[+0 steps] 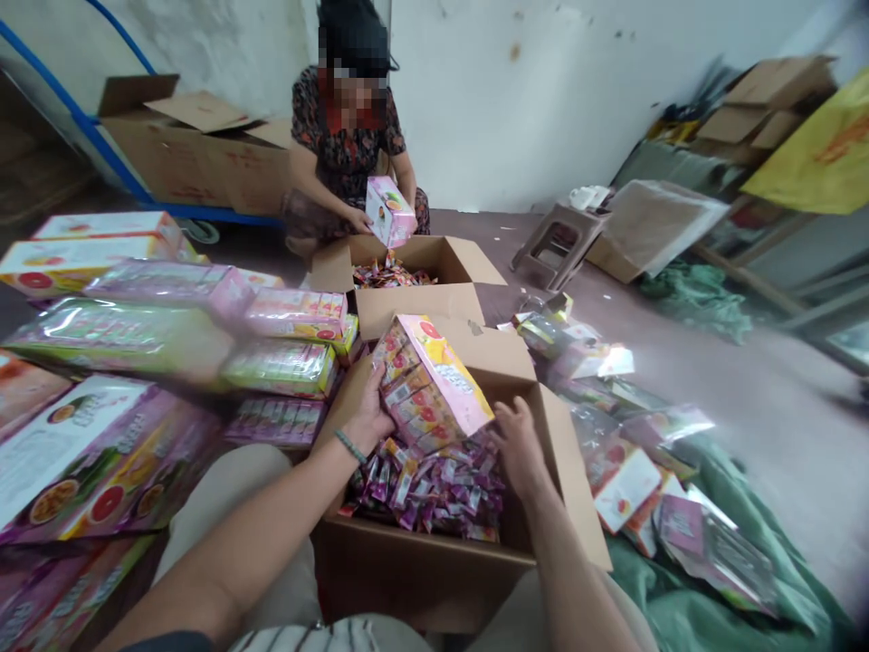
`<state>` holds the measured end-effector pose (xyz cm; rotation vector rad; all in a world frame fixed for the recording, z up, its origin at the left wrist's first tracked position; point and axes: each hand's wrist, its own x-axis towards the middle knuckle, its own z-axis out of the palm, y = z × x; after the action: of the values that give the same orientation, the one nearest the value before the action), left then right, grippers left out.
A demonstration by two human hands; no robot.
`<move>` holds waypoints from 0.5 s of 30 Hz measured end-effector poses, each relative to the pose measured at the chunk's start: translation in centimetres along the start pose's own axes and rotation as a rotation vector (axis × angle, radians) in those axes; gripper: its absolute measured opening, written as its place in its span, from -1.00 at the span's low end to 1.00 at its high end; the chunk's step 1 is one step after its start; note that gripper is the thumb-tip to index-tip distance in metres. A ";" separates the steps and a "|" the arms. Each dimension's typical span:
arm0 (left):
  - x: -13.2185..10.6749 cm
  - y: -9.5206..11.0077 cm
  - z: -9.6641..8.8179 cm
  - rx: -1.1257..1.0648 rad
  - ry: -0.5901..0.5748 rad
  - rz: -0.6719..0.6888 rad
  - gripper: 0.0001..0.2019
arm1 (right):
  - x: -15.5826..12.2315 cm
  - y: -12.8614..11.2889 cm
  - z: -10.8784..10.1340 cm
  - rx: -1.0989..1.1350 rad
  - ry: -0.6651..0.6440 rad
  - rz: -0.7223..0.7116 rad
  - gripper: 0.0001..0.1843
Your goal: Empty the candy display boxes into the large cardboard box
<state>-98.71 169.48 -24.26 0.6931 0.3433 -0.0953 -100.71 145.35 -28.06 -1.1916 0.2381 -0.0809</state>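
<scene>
My left hand [367,417] grips the left end of a pink candy box [434,380], tilted over an open cardboard carton [543,426] full of small purple and red sachets [434,489]. Sachets show at the box's lower open side. My right hand [520,444] hovers just right of the box over the carton, fingers loosely curled, holding nothing that I can see. A green bead bracelet sits on my left wrist.
Stacks of wrapped pink and green candy boxes [163,317] lie at left. Opposite me a seated person holds another pink box [389,211] over a second open carton [421,299]. Torn wrappers and flattened boxes [631,471] litter a green sheet at right. A plastic stool [553,243] stands behind.
</scene>
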 end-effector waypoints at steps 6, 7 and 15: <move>-0.7 0.6 1.0 0.205 -0.026 -0.062 -0.39 | -4.0 -0.6 3.9 0.184 -0.146 -0.084 -0.11; -0.7 1.0 0.8 0.260 0.007 -0.101 -0.30 | -3.8 -1.3 3.6 0.204 -0.140 -0.081 -0.15; -1.5 1.8 -0.1 0.794 0.037 -0.253 -0.24 | 0.6 -3.0 0.4 0.194 -0.142 0.031 -0.38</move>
<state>-99.74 170.89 -22.76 1.4353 0.4286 -0.4767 -99.86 144.46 -25.23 -0.9957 0.1212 0.0081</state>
